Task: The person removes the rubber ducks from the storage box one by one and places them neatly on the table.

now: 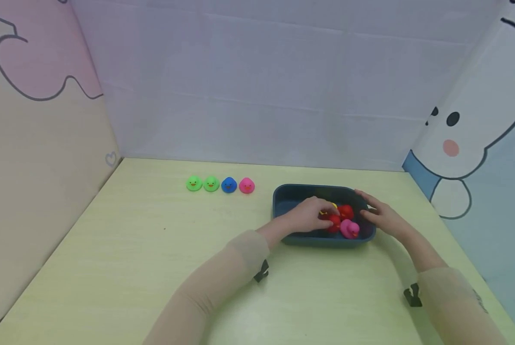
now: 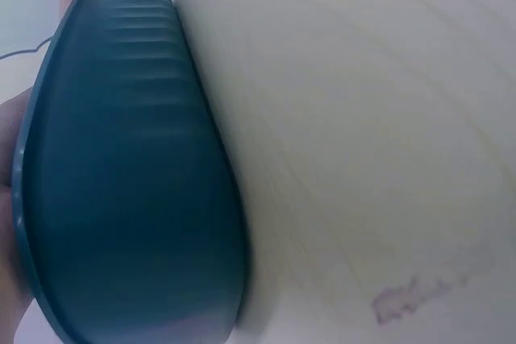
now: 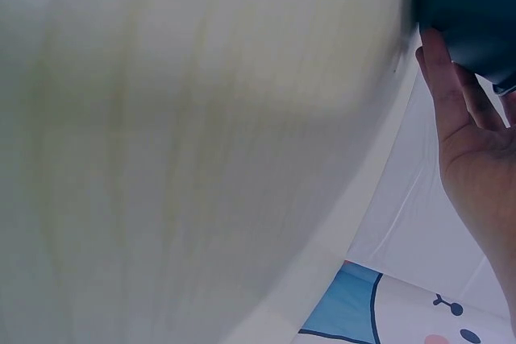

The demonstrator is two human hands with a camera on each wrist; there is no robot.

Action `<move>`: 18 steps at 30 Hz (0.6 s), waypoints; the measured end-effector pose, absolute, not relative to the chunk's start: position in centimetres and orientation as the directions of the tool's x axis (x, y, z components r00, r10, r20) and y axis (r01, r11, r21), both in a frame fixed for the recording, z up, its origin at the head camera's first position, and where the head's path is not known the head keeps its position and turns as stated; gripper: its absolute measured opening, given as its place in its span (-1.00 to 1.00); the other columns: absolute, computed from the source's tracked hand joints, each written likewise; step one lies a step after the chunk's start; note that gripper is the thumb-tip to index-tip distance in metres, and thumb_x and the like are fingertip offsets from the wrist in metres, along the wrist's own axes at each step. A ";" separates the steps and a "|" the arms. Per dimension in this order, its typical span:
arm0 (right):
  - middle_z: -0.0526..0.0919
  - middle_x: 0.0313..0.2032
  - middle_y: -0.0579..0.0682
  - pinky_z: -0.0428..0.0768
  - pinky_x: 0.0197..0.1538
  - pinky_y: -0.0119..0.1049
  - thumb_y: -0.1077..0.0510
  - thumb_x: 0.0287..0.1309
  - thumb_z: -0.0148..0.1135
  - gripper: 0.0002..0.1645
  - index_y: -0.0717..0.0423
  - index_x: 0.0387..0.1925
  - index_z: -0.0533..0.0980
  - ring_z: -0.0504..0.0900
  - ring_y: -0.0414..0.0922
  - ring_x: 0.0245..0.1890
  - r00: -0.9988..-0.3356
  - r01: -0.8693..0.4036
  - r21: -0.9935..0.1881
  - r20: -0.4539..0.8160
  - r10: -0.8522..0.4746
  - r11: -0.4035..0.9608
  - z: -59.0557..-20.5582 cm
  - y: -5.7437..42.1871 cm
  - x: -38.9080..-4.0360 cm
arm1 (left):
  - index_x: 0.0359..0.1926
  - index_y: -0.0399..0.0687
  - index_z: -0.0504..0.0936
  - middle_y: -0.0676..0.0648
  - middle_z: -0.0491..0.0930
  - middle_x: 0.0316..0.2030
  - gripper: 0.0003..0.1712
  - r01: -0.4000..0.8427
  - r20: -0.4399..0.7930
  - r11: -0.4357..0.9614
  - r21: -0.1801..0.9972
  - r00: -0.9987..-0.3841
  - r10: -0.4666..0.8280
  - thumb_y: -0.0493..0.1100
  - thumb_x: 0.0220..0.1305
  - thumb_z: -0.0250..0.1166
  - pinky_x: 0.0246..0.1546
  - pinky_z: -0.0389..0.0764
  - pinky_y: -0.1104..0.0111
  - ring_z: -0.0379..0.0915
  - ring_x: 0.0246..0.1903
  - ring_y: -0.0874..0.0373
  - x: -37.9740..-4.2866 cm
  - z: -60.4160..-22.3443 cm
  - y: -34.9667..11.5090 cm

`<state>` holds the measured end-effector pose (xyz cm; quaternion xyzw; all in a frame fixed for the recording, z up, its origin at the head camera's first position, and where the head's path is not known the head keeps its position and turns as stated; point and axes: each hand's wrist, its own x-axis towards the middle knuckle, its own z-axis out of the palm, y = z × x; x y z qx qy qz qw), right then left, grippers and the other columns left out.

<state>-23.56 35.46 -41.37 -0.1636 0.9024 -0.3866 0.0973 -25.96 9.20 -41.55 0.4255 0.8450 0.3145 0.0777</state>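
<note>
A dark blue-green plastic bin stands on the table with several small toy ducks inside. My left hand reaches into it, fingers bent over a mostly hidden yellow duck and thumb beside a red duck. Another red duck and a pink duck lie just to the right. At the bin's right end, my right hand holds the wall, with the thumb over the rim. The right wrist view shows its fingers against the outside. In the left wrist view, the bin wall hides most of the left hand.
Left of the bin, toward the back of the table, a row holds two green ducks, a blue duck and a pink duck. A pale cloth wall rises behind, with printed panels at both sides.
</note>
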 end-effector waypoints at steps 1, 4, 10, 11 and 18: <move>-0.05 0.40 0.39 0.36 0.10 0.22 0.21 0.35 0.00 -0.24 0.17 0.45 -0.09 0.10 0.53 0.24 -0.928 -0.223 -0.728 -0.046 -0.371 0.649 -41.3 35.4 -23.5 | 0.01 0.06 0.62 0.11 0.60 -0.10 -0.67 0.676 0.141 0.439 0.592 -0.623 0.769 -0.11 0.20 0.31 -0.17 0.40 0.61 0.43 -0.12 0.23 -25.9 -41.4 9.0; -0.04 0.39 0.39 0.34 0.12 0.23 0.22 0.35 0.00 -0.25 0.18 0.45 -0.08 0.10 0.52 0.25 -0.928 -0.227 -0.722 -0.042 -0.370 0.654 -41.2 35.4 -23.5 | 0.03 0.07 0.61 0.11 0.59 -0.08 -0.66 0.687 0.149 0.439 0.578 -0.618 0.772 -0.09 0.21 0.30 -0.15 0.38 0.56 0.43 -0.08 0.18 -25.8 -41.1 8.5; -0.04 0.39 0.39 0.33 0.12 0.24 0.20 0.35 0.00 -0.25 0.17 0.45 -0.07 0.08 0.53 0.25 -0.929 -0.224 -0.717 -0.049 -0.368 0.661 -41.2 35.4 -23.5 | 0.05 0.09 0.59 0.12 0.59 -0.04 -0.64 0.698 0.158 0.439 0.565 -0.614 0.773 -0.07 0.21 0.30 -0.10 0.38 0.51 0.42 -0.08 0.21 -25.6 -40.4 7.6; -0.04 0.40 0.39 0.33 0.12 0.24 0.20 0.35 0.00 -0.25 0.17 0.45 -0.07 0.08 0.52 0.26 -0.929 -0.223 -0.717 -0.049 -0.367 0.661 -41.2 35.4 -23.5 | 0.05 0.10 0.59 0.13 0.58 -0.05 -0.64 0.699 0.157 0.442 0.563 -0.615 0.773 -0.07 0.20 0.30 -0.09 0.38 0.51 0.41 -0.09 0.23 -25.6 -40.2 7.5; -0.03 0.39 0.39 0.29 0.15 0.25 0.21 0.34 0.01 -0.25 0.18 0.45 -0.06 0.09 0.52 0.25 -0.929 -0.227 -0.715 -0.044 -0.367 0.661 -41.2 35.5 -23.5 | 0.07 0.09 0.58 0.15 0.58 -0.05 -0.61 0.699 0.164 0.439 0.565 -0.616 0.770 -0.08 0.19 0.32 -0.03 0.40 0.52 0.39 -0.06 0.27 -25.3 -38.9 6.5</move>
